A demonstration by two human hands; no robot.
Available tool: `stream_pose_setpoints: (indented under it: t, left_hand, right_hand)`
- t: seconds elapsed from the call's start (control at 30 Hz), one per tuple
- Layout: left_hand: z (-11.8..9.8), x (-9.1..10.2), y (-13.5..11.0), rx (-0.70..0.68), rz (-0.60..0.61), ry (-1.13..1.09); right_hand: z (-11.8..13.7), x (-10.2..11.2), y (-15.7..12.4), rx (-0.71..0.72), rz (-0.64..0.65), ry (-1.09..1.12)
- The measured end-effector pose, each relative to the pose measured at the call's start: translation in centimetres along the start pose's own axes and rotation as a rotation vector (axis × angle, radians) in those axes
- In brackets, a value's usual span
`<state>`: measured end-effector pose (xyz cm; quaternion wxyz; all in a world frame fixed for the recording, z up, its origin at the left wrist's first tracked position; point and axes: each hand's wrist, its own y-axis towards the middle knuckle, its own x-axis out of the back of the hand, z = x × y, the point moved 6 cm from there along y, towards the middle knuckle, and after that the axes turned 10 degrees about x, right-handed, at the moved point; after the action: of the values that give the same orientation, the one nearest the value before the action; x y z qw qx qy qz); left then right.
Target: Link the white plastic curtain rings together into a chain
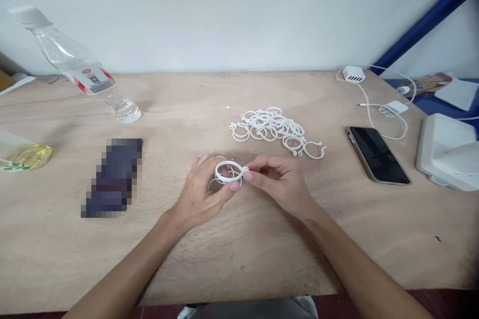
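Observation:
A white plastic ring (217, 171) with a pinched, looped end is held between my two hands, just above the table. My left hand (202, 185) curls around its rounded side, thumb and fingers gripping it. More thin white rings show under it inside the left palm, partly hidden. My right hand (282, 179) pinches the ring's narrow end between thumb and forefinger. Beyond my hands lies a loose pile of similar white rings (275, 124), several of them overlapping, with one ring (313, 150) at the pile's right end.
On the wooden table (239, 249), a clear bottle (86, 67) and a blurred dark item (114, 177) are at left, near a container of yellow liquid (28, 154). A phone (377, 154), a white charger (354, 75) with cable and a white device (449, 152) sit at right.

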<state>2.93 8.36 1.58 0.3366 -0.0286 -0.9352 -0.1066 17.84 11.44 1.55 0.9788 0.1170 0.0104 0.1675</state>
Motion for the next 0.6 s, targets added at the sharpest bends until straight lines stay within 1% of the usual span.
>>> stream_pose_setpoints:
  t: [0.1, 0.2, 0.33, 0.43, 0.5, 0.6]
  left_hand:
    - [-0.1, 0.3, 0.0, 0.062, -0.021, -0.097]
    - [0.0, 0.3, 0.0, 0.118, -0.045, -0.1]
    - [0.1, -0.2, 0.1, 0.133, -0.015, -0.08]
    - [0.4, -0.1, 0.1, 0.154, -0.041, -0.152]
    - [0.9, -0.1, 0.2, 0.201, -0.061, -0.228]
    - [1.5, 0.0, 0.2, 0.3, -0.08, -0.296]
  right_hand:
    - [0.0, -0.3, 0.0, -0.035, 0.01, 0.06]
    - [-0.3, -0.5, -0.1, -0.082, 0.03, 0.083]
    - [-1.0, -0.6, -0.2, -0.146, 0.019, 0.147]
    - [-1.6, -0.6, -0.2, -0.187, -0.001, 0.237]
    - [-2.1, -0.4, -0.2, -0.217, -0.036, 0.229]
    - [-2.6, 0.0, -0.2, -0.248, -0.073, 0.15]
